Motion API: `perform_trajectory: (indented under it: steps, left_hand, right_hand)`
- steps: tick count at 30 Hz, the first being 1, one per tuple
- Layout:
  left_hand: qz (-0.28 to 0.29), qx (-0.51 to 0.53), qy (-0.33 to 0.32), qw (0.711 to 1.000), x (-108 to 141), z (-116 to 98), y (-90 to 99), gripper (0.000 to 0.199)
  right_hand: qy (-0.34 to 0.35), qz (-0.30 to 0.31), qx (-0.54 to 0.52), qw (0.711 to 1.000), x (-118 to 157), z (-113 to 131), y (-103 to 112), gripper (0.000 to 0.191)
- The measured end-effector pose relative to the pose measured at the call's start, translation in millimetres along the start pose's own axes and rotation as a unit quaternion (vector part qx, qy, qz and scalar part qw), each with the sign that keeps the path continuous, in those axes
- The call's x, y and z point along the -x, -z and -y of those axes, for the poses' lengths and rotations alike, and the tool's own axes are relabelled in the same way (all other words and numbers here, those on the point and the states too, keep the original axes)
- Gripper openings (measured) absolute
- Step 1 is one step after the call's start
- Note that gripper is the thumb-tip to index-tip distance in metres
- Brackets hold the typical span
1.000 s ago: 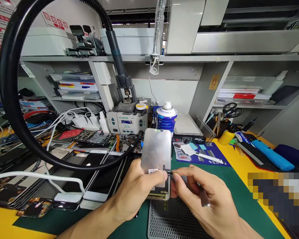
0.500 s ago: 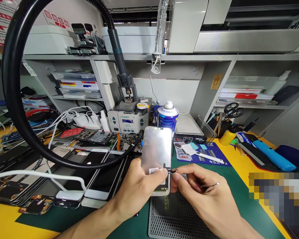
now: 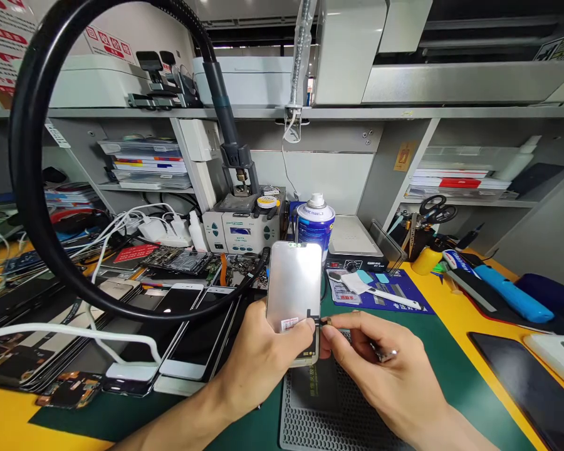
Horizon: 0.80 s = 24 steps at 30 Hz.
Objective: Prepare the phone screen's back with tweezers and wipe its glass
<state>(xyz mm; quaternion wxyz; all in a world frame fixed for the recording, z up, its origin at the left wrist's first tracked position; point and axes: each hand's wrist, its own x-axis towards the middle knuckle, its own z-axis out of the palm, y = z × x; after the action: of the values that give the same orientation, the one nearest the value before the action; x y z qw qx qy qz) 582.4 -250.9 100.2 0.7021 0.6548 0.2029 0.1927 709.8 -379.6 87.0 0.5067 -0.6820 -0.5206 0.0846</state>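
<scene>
My left hand (image 3: 277,341) is closed round a phone screen (image 3: 294,282), held upright with its silvery metal back facing me. Its thumb presses on the lower right of that back, beside a small white label (image 3: 289,324) and a black flex cable. At the screen's right edge, my right hand (image 3: 380,363) pinches the small dark end of the flex cable (image 3: 327,321) between thumb and forefinger. A thin metal tool (image 3: 390,355) pokes out from its curled fingers; the rest of that tool is hidden. Below both hands lies a grey perforated mat (image 3: 338,426).
A black hose (image 3: 23,188) loops across the left side. Several phones (image 3: 188,332) and circuit boards (image 3: 178,258) cover the left bench. Behind stand a rework station (image 3: 242,228) and spray can (image 3: 316,225). A dark phone-like panel (image 3: 526,388) lies right.
Both hands keep their grip on the screen and cable, with only a slight shift. The right hand has turned a little, so less of the metal tool shows. The camera view has shifted slightly.
</scene>
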Motion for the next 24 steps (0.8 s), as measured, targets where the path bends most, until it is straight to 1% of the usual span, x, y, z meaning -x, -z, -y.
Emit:
perform_trajectory:
  steps: [2, 4, 6, 8, 11, 13, 18, 24]
  left_hand:
    - [-0.007, 0.001, 0.002, 1.0, -1, 1, 0.0, 0.021]
    - [-0.025, 0.004, -0.001, 1.0, -3, 1, -0.3, 0.021]
    - [-0.03, 0.01, -0.007, 0.999, -4, 1, -1.0, 0.021]
    - [-0.019, 0.018, -0.01, 1.0, -4, 1, -1.7, 0.019]
    - [0.001, 0.029, -0.008, 1.0, -3, 2, -2.4, 0.018]
    - [0.008, 0.036, -0.004, 0.999, -2, 2, -2.4, 0.021]
    - [0.022, 0.063, 0.003, 0.998, -2, 3, -2.4, 0.026]
    - [0.018, 0.084, -0.003, 0.996, -3, 2, -7.0, 0.031]
  right_hand:
    - [0.031, -0.004, 0.015, 0.999, -1, 1, 1, 0.014]
    - [0.063, -0.008, 0.034, 0.997, -2, 2, 1, 0.013]
    - [0.065, -0.008, 0.042, 0.997, -2, 3, 2, 0.014]
    - [0.03, -0.003, 0.029, 0.999, -3, 5, 3, 0.017]
    - [-0.044, 0.017, -0.028, 0.999, -6, 8, 6, 0.024]
    - [-0.065, 0.02, -0.071, 0.995, -9, 8, 9, 0.027]
    - [-0.09, -0.041, -0.154, 0.983, -22, -1, 18, 0.025]
    - [-0.103, -0.099, -0.169, 0.975, -32, -16, 29, 0.028]
